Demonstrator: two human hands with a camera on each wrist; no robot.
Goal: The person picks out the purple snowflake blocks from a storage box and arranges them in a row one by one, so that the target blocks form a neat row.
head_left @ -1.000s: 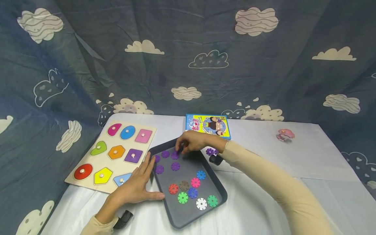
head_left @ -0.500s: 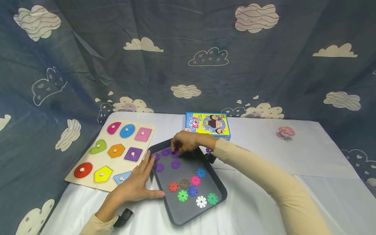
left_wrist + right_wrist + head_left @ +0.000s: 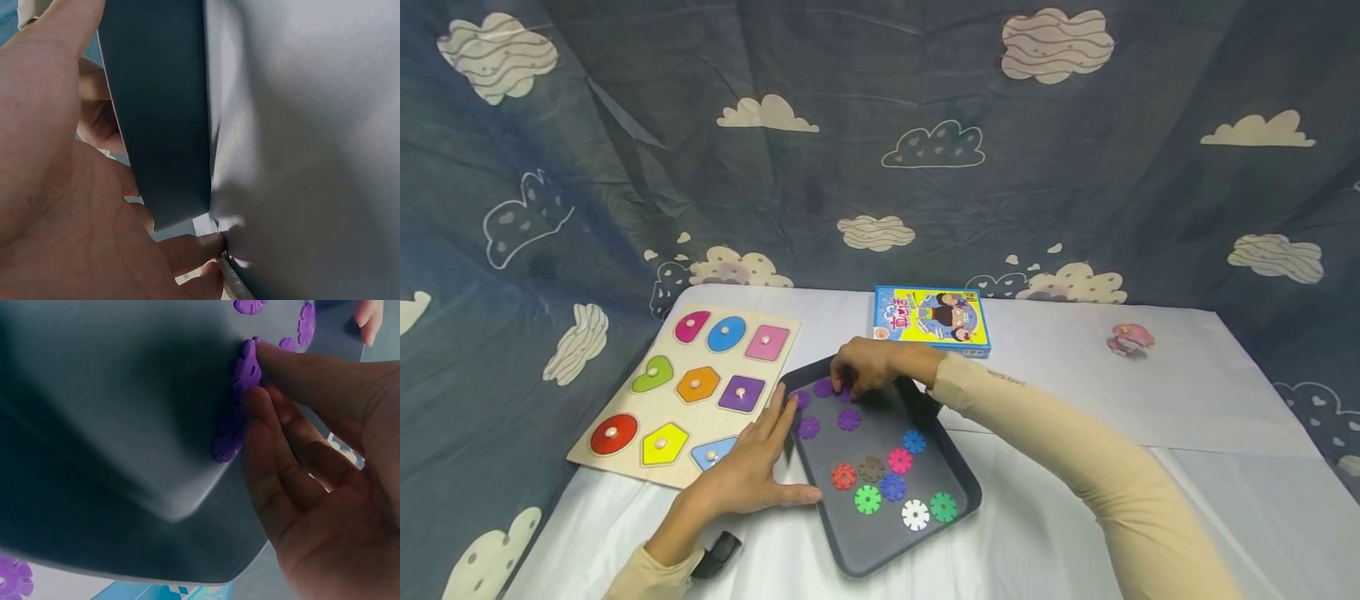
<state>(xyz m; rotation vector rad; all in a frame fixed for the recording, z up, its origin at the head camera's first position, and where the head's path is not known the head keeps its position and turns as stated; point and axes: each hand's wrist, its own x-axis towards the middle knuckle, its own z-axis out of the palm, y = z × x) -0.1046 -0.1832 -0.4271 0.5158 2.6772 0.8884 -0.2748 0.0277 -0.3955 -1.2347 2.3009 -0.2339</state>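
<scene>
A dark grey tray (image 3: 880,546) lies at a slant on the white cloth. My left hand (image 3: 741,475) rests along its left side, fingers and thumb spread and touching the rim. At the tray's far end my right hand (image 3: 868,364) pinches a purple notched disc (image 3: 248,370) between thumb and fingertip, down at the tray floor. Another purple disc (image 3: 228,439) lies against it, partly behind a finger. Several more purple discs (image 3: 848,419) lie close by. Nearer me in the tray are red (image 3: 843,477), white (image 3: 915,515), blue (image 3: 892,487) and other coloured discs.
Left of the tray lies a wooden shape puzzle board (image 3: 700,350). A blue and yellow box (image 3: 932,321) stands behind the tray. A pink toy figure (image 3: 1130,339) sits at the far right. Outside the tray is a loose purple disc (image 3: 12,578).
My right hand has moved slightly left inside the tray's far end, toward the purple discs. The left hand and the tray have stayed in place.
</scene>
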